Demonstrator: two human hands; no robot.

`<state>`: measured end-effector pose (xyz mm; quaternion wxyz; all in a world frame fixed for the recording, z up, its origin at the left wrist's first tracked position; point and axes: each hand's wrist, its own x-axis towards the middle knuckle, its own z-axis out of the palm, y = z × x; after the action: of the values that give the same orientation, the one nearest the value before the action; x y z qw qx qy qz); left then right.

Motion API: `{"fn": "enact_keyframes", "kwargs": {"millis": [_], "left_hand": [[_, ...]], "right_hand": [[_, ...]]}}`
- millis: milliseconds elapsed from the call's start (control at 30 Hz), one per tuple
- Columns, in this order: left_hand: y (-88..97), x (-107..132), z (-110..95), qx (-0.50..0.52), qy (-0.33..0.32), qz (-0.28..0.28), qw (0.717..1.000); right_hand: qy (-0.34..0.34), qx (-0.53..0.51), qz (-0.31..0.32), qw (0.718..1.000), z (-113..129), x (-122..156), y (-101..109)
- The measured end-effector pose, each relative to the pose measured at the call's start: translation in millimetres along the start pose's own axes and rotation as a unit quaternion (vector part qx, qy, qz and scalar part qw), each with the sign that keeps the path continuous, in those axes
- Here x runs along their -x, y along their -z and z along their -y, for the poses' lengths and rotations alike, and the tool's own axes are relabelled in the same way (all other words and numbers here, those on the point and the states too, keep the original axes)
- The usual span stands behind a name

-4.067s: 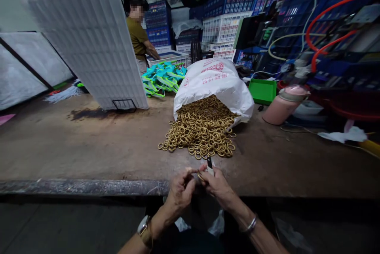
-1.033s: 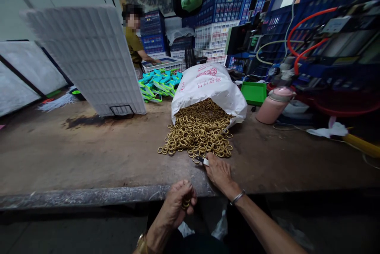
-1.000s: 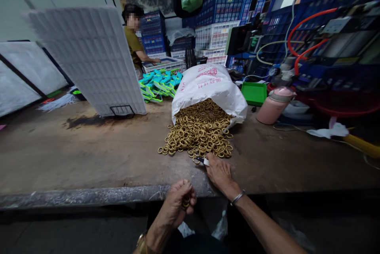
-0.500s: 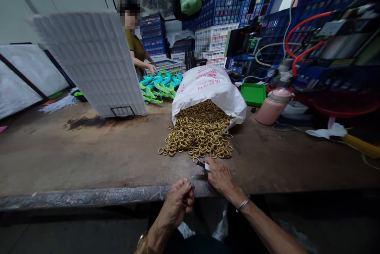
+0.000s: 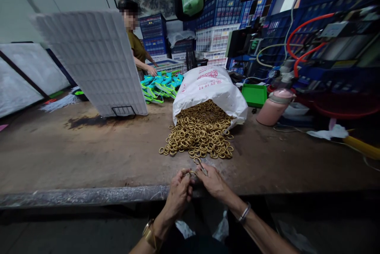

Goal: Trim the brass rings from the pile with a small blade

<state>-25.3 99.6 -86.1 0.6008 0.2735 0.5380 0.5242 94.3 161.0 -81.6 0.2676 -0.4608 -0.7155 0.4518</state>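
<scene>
My left hand [image 5: 178, 190] is closed at the table's front edge, with a gold-brown ring [image 5: 192, 172] at its fingertips. Close beside it, my right hand [image 5: 214, 182] grips a small knife-like tool [image 5: 203, 169] with a dark tip and a pale part; its exact kind is hard to make out. The tool and right fingertips are right at the ring. Just beyond the tip lies a single ring [image 5: 197, 160]. Behind both hands, a heap of gold-brown rings [image 5: 197, 137] spills from the mouth of a white sack [image 5: 208, 83] with red print.
A white ribbed panel [image 5: 92, 63] stands at left on a wire stand. Teal and green plastic pieces [image 5: 162, 84] lie behind, near a co-worker's hand [image 5: 151, 71]. To the right are a green tray [image 5: 254, 94] and a pink bottle [image 5: 274, 107]. Stacked crates [image 5: 218, 40] rise behind.
My left hand has moved up and forward to meet my right hand, and a ring now shows at its fingertips. The tool in my right hand has turned, its tip pointing further away from me.
</scene>
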Motion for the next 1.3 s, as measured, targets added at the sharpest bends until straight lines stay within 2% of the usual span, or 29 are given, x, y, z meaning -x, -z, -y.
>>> {"fn": "enact_keyframes", "kwargs": {"millis": [100,267,400,567,967,1300], "left_hand": [[-0.5,-0.1,1.0,-0.003,-0.006,0.004,1.0],[-1.5,2.5,1.2,-0.026,-0.02,-0.008,0.999],[-2.8,3.3,-0.6,-0.071,-0.071,-0.041,0.994],[-3.7,3.5,-2.1,-0.118,-0.117,-0.037,0.985],[-5.9,5.0,-3.9,-0.12,-0.135,-0.066,0.981],[-3.8,7.0,0.1,-0.101,-0.125,-0.037,0.986]], "right_hand": [[-0.013,-0.044,0.026,0.999,1.6,2.0,-3.5],[-0.031,-0.072,0.021,0.997,-2.9,2.8,-9.0],[-0.031,-0.093,0.026,0.995,-3.3,6.1,-11.7],[-0.034,-0.109,0.033,0.993,-2.7,9.8,-13.2],[-0.086,-0.126,0.007,0.988,-12.3,3.7,-17.5],[-0.112,-0.099,0.005,0.989,-6.9,0.0,-18.5]]}}
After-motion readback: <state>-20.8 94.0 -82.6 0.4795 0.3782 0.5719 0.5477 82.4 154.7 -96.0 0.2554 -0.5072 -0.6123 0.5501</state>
